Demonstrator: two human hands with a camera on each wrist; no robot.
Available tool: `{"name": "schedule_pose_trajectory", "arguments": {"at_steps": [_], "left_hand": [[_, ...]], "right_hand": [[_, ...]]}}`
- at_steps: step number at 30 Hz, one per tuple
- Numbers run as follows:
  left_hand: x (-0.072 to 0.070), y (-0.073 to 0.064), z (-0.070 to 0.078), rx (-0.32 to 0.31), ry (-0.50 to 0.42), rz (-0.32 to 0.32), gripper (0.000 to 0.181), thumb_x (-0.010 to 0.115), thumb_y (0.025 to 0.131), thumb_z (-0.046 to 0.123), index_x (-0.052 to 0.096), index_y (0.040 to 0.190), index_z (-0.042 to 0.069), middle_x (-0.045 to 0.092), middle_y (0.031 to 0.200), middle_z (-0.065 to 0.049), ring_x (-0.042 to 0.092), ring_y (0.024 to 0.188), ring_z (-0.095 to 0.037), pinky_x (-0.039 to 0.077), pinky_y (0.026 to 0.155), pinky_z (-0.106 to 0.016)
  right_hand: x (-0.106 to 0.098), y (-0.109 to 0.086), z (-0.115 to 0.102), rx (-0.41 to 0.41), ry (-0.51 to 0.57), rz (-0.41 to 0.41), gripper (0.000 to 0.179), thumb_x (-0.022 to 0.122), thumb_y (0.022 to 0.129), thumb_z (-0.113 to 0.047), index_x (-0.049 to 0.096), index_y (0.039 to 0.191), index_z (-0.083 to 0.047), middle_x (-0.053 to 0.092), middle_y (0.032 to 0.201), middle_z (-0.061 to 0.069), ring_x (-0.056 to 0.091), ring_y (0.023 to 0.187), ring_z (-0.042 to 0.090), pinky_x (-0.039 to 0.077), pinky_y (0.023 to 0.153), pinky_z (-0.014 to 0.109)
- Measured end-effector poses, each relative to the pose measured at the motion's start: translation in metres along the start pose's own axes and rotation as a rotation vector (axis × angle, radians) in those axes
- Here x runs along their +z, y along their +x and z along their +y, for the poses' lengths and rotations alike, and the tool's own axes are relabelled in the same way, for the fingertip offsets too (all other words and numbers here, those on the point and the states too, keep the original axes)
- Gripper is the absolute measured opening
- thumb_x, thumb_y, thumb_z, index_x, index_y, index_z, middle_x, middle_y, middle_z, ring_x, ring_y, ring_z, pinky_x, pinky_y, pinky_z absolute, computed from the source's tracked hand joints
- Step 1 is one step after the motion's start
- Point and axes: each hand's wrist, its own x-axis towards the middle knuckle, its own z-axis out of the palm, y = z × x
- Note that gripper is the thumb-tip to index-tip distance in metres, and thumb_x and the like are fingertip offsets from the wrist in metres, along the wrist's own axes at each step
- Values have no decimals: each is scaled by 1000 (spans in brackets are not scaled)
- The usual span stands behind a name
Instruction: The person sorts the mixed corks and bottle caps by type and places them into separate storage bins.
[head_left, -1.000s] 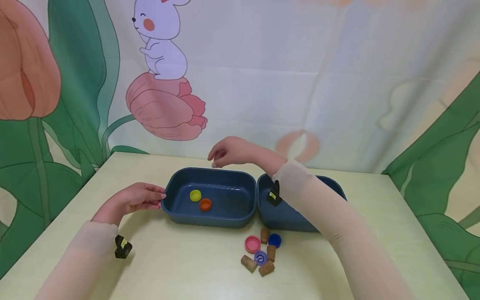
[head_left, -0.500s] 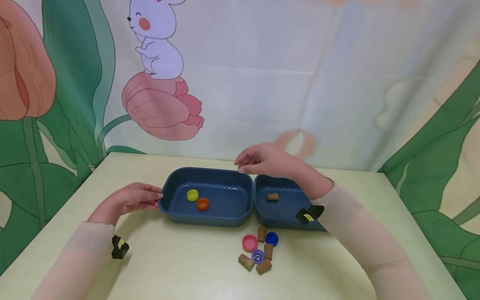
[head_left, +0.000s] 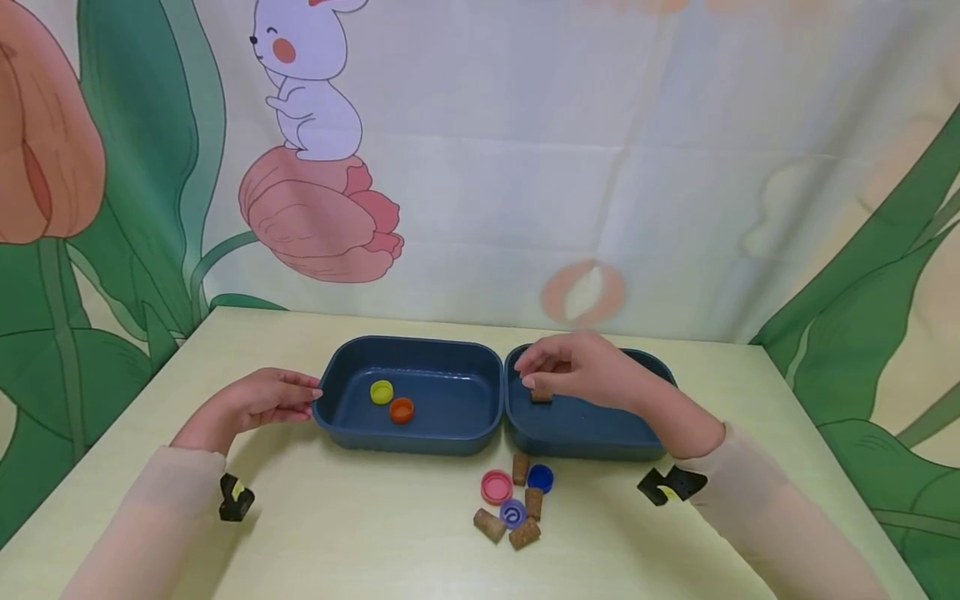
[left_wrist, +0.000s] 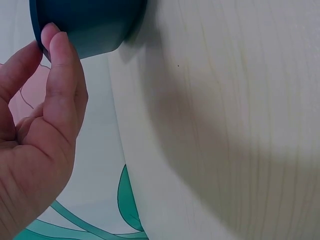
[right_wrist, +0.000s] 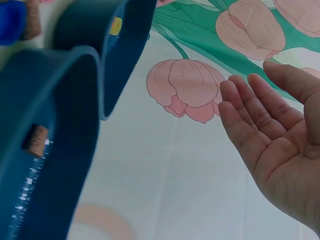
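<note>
My left hand point(head_left: 262, 400) pinches the left end of a dark blue bin point(head_left: 408, 443), thumb and fingertips at its rim in the left wrist view. A yellow bottle cap point(head_left: 382, 392) and an orange bottle cap point(head_left: 402, 410) lie in this bin. Over the left part of a second blue bin point(head_left: 592, 444) hovers my right hand point(head_left: 585, 367). Its fingers are loosely bent and hold nothing, as the right wrist view point(right_wrist: 275, 130) of the hand also shows. One cork point(right_wrist: 38, 140) lies in that second bin, partly covered by the hand in the head view.
In front of the bins, a loose group on the table point(head_left: 360, 533) has a pink cap point(head_left: 497, 487), a blue cap point(head_left: 540, 478), a purple cap point(head_left: 513, 513) and several corks point(head_left: 490, 525). A printed cloth point(head_left: 480, 208) hangs behind the table.
My right hand has moved right and downward, from behind the left bin to over the right bin. The cork inside came into sight, then was partly covered. My left hand stays at the rim.
</note>
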Motion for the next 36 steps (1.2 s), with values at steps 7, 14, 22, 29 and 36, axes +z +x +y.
{"name": "schedule_pose_trajectory", "arguments": {"at_steps": [7,14,22,29,36], "left_hand": [[1,-1,1,-8,6,5,55,55,105,11,34,146,-19,69,85,6,67,76,-5,63,78,-21],[0,-1,-1,0,3,-2,55,54,105,10,34,146,-19,69,85,7,67,77,-5,63,79,-22],[1,-1,0,5,9,-3,56,54,105,12,32,147,-19,69,87,7,67,79,-5,63,80,-22],[-1,2,-3,8,10,-15,57,53,106,12,31,148,-20,69,88,7,67,80,-5,63,80,-21],[-2,2,-3,16,12,-23,57,52,106,12,30,148,-20,69,88,8,67,80,-3,62,80,-20]], "right_hand": [[15,-20,13,19,-12,-7,20,69,98,-17,73,116,-7,77,112,9,71,97,14,60,87,25],[31,-37,22,9,25,-29,20,68,99,-17,73,115,-5,76,116,14,74,104,21,61,87,22],[51,-52,38,70,81,-49,21,68,98,-14,73,114,-1,78,106,11,69,89,6,58,80,14],[67,-64,53,136,113,-62,20,69,96,-11,73,114,-1,77,102,9,65,85,3,56,75,13],[77,-71,64,161,148,-49,23,68,95,-7,72,116,3,76,98,9,64,84,1,56,73,15]]}}
